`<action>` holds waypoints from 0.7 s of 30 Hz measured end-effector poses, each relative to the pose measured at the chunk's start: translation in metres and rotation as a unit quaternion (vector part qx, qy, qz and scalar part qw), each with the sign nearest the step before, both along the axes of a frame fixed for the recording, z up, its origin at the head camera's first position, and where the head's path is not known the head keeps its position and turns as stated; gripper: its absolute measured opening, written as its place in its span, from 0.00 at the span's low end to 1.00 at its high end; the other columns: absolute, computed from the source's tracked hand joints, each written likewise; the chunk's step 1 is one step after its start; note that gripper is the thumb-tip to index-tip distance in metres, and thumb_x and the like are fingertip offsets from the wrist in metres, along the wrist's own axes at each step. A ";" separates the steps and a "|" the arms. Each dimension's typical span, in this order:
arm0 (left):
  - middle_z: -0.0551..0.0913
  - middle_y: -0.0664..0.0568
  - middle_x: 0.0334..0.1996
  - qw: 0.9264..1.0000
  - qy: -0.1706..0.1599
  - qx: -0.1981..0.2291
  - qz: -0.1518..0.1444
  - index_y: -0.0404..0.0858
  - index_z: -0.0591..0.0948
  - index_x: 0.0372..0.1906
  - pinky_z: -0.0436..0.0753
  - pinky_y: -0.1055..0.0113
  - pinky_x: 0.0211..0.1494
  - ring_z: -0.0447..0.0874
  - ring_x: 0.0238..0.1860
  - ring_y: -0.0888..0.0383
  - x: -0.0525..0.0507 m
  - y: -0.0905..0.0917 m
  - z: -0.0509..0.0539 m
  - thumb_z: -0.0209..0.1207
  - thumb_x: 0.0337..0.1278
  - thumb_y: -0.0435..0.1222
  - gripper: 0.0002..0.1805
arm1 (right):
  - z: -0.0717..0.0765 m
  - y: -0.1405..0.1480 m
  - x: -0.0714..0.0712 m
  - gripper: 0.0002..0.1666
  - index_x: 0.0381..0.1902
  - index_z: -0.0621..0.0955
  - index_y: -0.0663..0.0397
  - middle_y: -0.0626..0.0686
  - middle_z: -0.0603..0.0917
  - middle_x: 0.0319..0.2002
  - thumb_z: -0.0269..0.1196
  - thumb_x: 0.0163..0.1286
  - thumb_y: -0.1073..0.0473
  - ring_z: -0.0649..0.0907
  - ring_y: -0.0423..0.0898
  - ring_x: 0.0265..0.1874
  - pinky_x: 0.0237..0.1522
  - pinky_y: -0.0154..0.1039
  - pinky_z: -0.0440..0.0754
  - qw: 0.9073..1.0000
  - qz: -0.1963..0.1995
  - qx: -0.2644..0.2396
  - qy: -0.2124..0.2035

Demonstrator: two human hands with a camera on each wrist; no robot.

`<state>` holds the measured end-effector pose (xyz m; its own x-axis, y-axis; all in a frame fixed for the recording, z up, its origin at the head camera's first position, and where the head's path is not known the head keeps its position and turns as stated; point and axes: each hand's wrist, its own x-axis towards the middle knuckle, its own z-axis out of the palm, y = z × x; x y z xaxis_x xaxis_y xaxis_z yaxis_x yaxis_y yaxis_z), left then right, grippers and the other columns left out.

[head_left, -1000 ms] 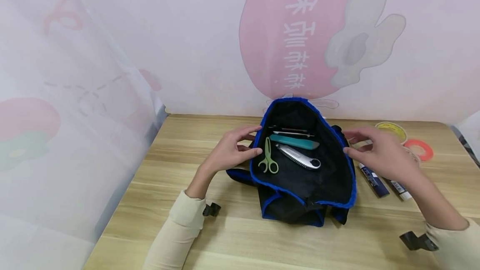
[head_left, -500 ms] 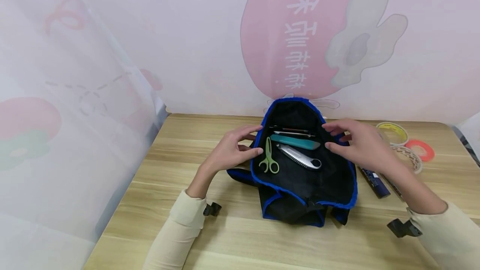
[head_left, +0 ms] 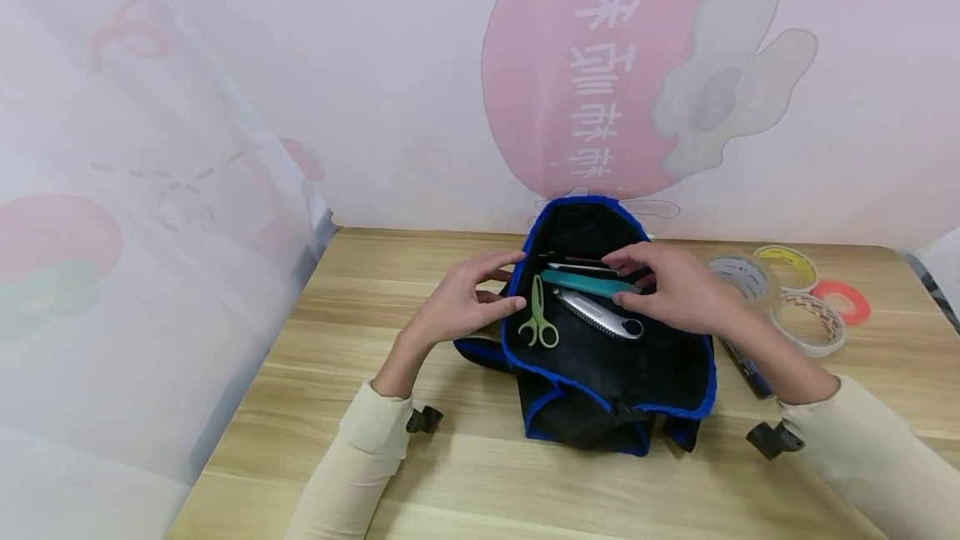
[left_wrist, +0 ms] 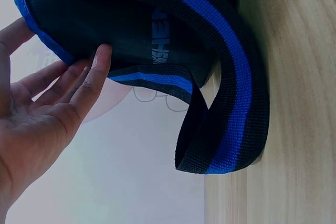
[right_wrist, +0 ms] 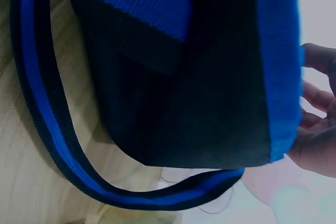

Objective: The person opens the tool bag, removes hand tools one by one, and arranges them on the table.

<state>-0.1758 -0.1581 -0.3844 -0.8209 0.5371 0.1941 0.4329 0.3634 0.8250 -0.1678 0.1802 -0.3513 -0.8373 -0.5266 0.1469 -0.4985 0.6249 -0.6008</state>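
Note:
A black tool bag (head_left: pixel 592 373) with blue trim stands on the table, its mouth facing me. Inside lie green scissors (head_left: pixel 537 315), a silver utility knife (head_left: pixel 597 313), a teal tool (head_left: pixel 588 283) with a grey end, and thin pen-like items (head_left: pixel 577 261) behind it. My left hand (head_left: pixel 468 294) holds the bag's left rim; in the left wrist view some fingers (left_wrist: pixel 97 72) lie against the outside. My right hand (head_left: pixel 671 286) reaches into the mouth, thumb and fingers apart around the right end of the teal tool. Whether they touch it, I cannot tell.
To the bag's right lie a clear tape roll (head_left: pixel 742 273), a yellow-cored roll (head_left: pixel 787 267), a red roll (head_left: pixel 842 301) and a white roll (head_left: pixel 810 325). A dark blue tube (head_left: pixel 750 372) lies partly under my right forearm. A strap (left_wrist: pixel 236 87) loops off the bag's side.
My right hand has left the bag's right rim and moved left into the mouth, over the teal tool. The left hand and the bag stay in place.

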 end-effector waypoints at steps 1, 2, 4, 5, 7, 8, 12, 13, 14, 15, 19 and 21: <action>0.76 0.42 0.76 1.000 0.000 0.000 0.001 0.35 0.74 0.78 0.91 0.56 0.59 0.85 0.67 0.41 0.000 0.000 0.000 0.70 0.69 0.35 0.35 | -0.001 -0.002 -0.002 0.28 0.67 0.82 0.60 0.62 0.87 0.62 0.73 0.71 0.63 0.87 0.59 0.58 0.57 0.57 0.90 1.000 0.004 0.000 -0.002; 0.76 0.42 0.76 1.000 -0.001 0.000 0.001 0.35 0.74 0.78 0.91 0.56 0.59 0.85 0.67 0.41 0.000 0.000 0.000 0.70 0.69 0.35 0.35 | -0.002 -0.003 -0.004 0.28 0.67 0.82 0.61 0.62 0.87 0.62 0.73 0.71 0.64 0.87 0.59 0.58 0.57 0.57 0.90 1.000 0.009 0.000 -0.004; 0.76 0.42 0.76 1.000 -0.001 0.000 0.002 0.36 0.74 0.78 0.91 0.56 0.59 0.85 0.68 0.42 0.000 -0.001 -0.001 0.70 0.69 0.35 0.35 | -0.006 -0.006 -0.007 0.28 0.67 0.81 0.62 0.63 0.86 0.62 0.73 0.71 0.64 0.87 0.59 0.58 0.57 0.57 0.90 1.000 0.017 0.000 -0.010; 0.76 0.42 0.76 1.000 -0.002 0.000 0.002 0.36 0.74 0.78 0.91 0.56 0.59 0.85 0.68 0.42 0.000 -0.001 -0.001 0.70 0.69 0.35 0.35 | -0.008 -0.007 -0.009 0.28 0.67 0.81 0.62 0.63 0.86 0.63 0.73 0.71 0.64 0.87 0.60 0.59 0.57 0.58 0.90 1.000 0.021 0.000 -0.013; 0.76 0.42 0.76 1.000 -0.003 0.002 0.001 0.37 0.74 0.78 0.91 0.57 0.59 0.85 0.68 0.42 0.000 -0.001 -0.001 0.70 0.69 0.35 0.35 | -0.012 -0.010 -0.012 0.28 0.67 0.82 0.62 0.64 0.86 0.63 0.72 0.72 0.64 0.87 0.60 0.59 0.58 0.58 0.90 0.999 0.029 0.001 -0.021; 0.76 0.42 0.76 1.000 -0.004 0.002 0.000 0.37 0.74 0.78 0.91 0.57 0.59 0.85 0.68 0.42 0.000 -0.001 -0.001 0.70 0.69 0.35 0.35 | -0.014 -0.011 -0.014 0.27 0.67 0.82 0.62 0.64 0.86 0.63 0.72 0.72 0.63 0.87 0.61 0.59 0.58 0.58 0.90 0.999 0.032 0.003 -0.023; 0.76 0.42 0.76 1.000 -0.007 0.005 0.000 0.37 0.74 0.78 0.92 0.58 0.59 0.85 0.68 0.42 0.000 -0.002 -0.001 0.70 0.69 0.35 0.35 | -0.024 -0.017 -0.022 0.28 0.66 0.83 0.61 0.62 0.86 0.62 0.74 0.71 0.61 0.88 0.60 0.58 0.57 0.58 0.90 0.999 0.033 0.018 -0.029; 0.76 0.42 0.76 1.000 -0.007 0.005 0.000 0.37 0.74 0.78 0.92 0.58 0.59 0.85 0.68 0.42 0.000 -0.002 -0.001 0.70 0.69 0.34 0.35 | -0.026 -0.018 -0.023 0.28 0.66 0.83 0.61 0.63 0.86 0.62 0.74 0.70 0.61 0.88 0.60 0.57 0.56 0.57 0.90 0.999 0.033 0.023 -0.029; 0.76 0.42 0.76 1.000 -0.006 0.005 0.000 0.37 0.74 0.78 0.92 0.58 0.59 0.85 0.68 0.42 0.000 -0.002 -0.001 0.70 0.69 0.34 0.35 | -0.029 -0.019 -0.025 0.28 0.66 0.83 0.62 0.63 0.86 0.61 0.74 0.70 0.61 0.88 0.59 0.57 0.55 0.57 0.90 0.999 0.034 0.029 -0.028; 0.76 0.42 0.76 1.000 -0.006 0.006 -0.001 0.37 0.74 0.78 0.92 0.58 0.59 0.85 0.68 0.42 0.000 -0.002 0.000 0.70 0.69 0.35 0.35 | -0.032 -0.020 -0.026 0.28 0.66 0.83 0.62 0.63 0.87 0.60 0.74 0.70 0.61 0.88 0.59 0.56 0.54 0.57 0.90 0.998 0.034 0.034 -0.028; 0.75 0.42 0.76 1.000 -0.006 0.005 -0.002 0.37 0.74 0.78 0.91 0.57 0.60 0.85 0.68 0.42 0.000 -0.002 -0.001 0.70 0.69 0.35 0.35 | -0.044 -0.022 -0.031 0.27 0.65 0.83 0.66 0.65 0.87 0.59 0.73 0.70 0.63 0.89 0.60 0.54 0.52 0.55 0.91 0.998 0.043 0.047 -0.023; 0.75 0.42 0.76 1.000 -0.007 0.004 -0.001 0.38 0.74 0.78 0.91 0.57 0.60 0.85 0.68 0.42 -0.001 -0.002 -0.001 0.70 0.69 0.35 0.35 | -0.049 -0.024 -0.032 0.28 0.66 0.82 0.67 0.65 0.87 0.60 0.72 0.70 0.64 0.88 0.61 0.55 0.53 0.56 0.91 0.997 0.043 0.053 -0.025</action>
<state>-0.1764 -0.1605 -0.3852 -0.8219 0.5378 0.1877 0.4226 0.3548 0.8340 -0.1999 0.1565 -0.4001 -0.7936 -0.6067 0.0460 -0.5236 0.6424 -0.5596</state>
